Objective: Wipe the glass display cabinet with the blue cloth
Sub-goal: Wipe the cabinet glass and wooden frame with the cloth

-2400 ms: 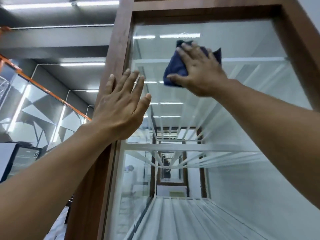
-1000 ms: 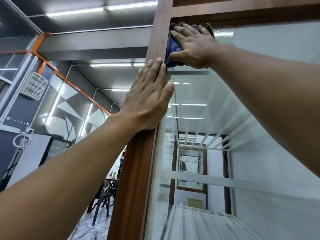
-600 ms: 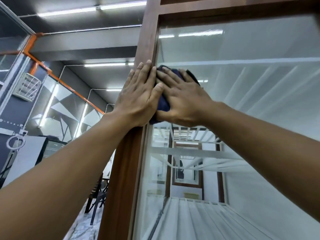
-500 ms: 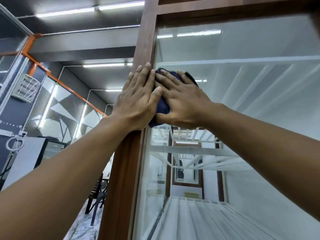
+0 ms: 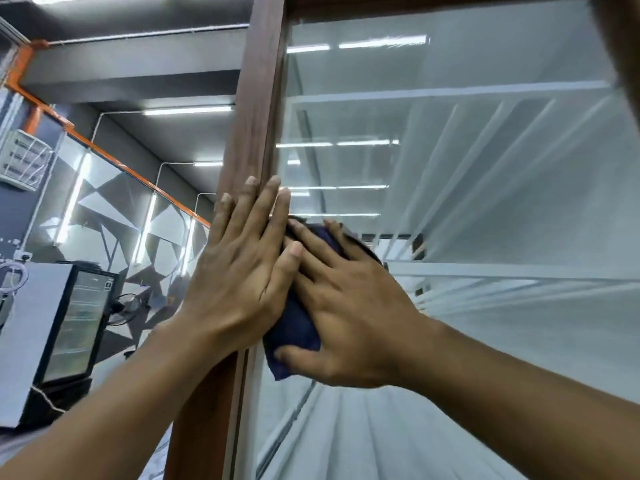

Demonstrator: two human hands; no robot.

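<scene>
While the right hand (image 5: 349,306) pressed the blue cloth (image 5: 298,330) against the glass (image 5: 467,188), its fingers lay spread and fairly straight over the bunched fabric, pinning it rather than clutching it. The cloth sat at the pane's left edge, tight beside the wooden frame (image 5: 249,109) of the cabinet. The left hand (image 5: 242,271) rested flat on that frame, fingers straight and together, holding nothing, its thumb against the right hand's fingers.

The step in hand looked like a pass along the strip where glass met wood. Doing it well would probably call for even pressure from the whole palm, the cloth pushed right into that seam, and each stroke overlapping the one beside it. The bare left hand was best confined to the wood, since skin on the pane would likely leave marks. Spreading the cloth flatter might cover more per stroke.

The glass reflected rows of ceiling lights, with white shelves (image 5: 450,93) showing behind it; whether any streaks lay on it could not be told. Beyond the frame were a grey ceiling with tube lights (image 5: 187,110), an orange beam (image 5: 104,150), a wall of grey and white triangles (image 5: 104,206), a glass-door fridge (image 5: 79,317) and a fan (image 5: 121,306).
</scene>
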